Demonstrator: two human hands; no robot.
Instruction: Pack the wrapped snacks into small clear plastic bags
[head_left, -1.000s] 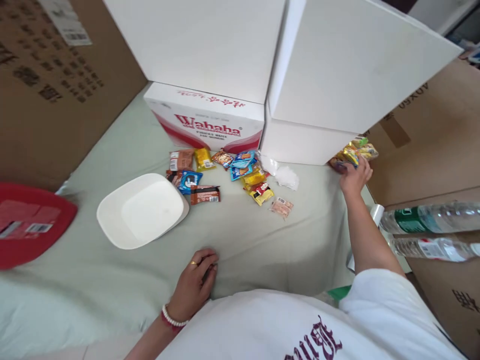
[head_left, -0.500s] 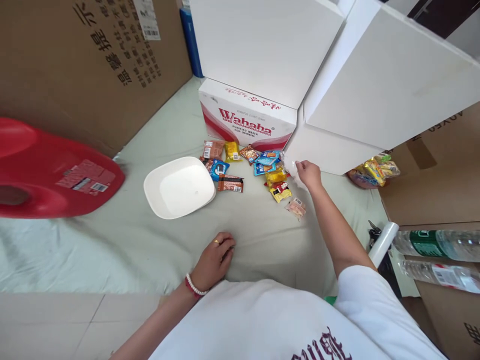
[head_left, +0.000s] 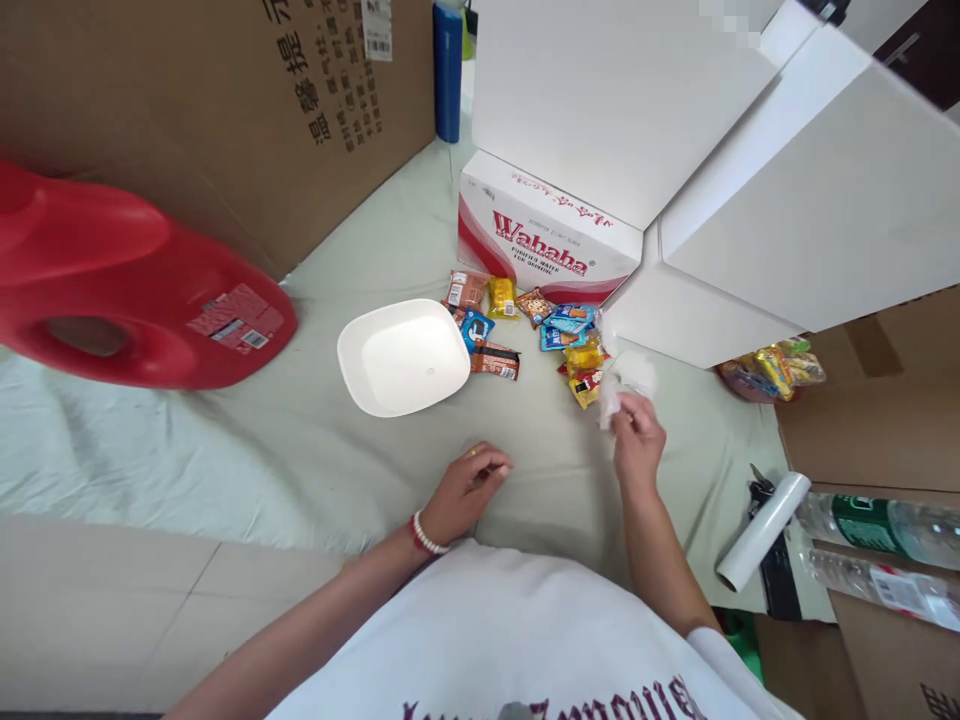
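The right grip (head_left: 639,440) pinches crumpled, translucent whitish plastic (head_left: 609,400) at its fingertips, with yellow snack packets (head_left: 583,355) just beyond; farther to its left sits a white basin (head_left: 405,358), nearer the loosely curled left grip (head_left: 466,495), contents unclear.

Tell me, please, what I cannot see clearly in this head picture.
In the head view:
Pale wrapper: partly hidden by the right grip.
Red jug: left end cut off by the left edge.
Rightmost snack packs: partly behind the white box.
Wahaha box: smallest print too small to read.
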